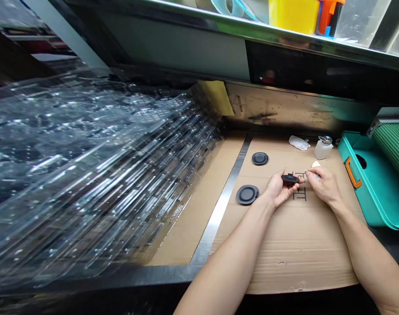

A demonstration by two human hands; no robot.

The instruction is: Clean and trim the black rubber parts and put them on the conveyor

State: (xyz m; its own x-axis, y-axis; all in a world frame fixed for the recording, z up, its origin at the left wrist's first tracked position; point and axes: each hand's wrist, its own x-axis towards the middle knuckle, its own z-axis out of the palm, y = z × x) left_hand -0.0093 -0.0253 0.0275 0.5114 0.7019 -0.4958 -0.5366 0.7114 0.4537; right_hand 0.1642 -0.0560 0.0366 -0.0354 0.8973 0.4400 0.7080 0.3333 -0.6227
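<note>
My left hand [277, 189] is closed on a black round plastic cap [290, 178], held nearly edge-on above the cardboard sheet [284, 236]. Close on its right, my right hand [325, 186] pinches a small whitish thing [315, 175] with a pale tip, too small to make out its kind. Its near end points at the cap, with a slight gap between them. Two similar black caps lie flat on the cardboard to the left: a smaller-looking cap [260, 159] farther back and another cap [247, 194] beside my left wrist.
Clear plastic trays [120, 175] are piled at the left. At the back right stand a white pump bottle [323, 148] and a crumpled white cloth or tissue [299, 142]. A teal bin [366, 192] with a black piece inside sits right, beside a green conveyor belt [394, 144]. A shelf edge [252, 33] runs overhead.
</note>
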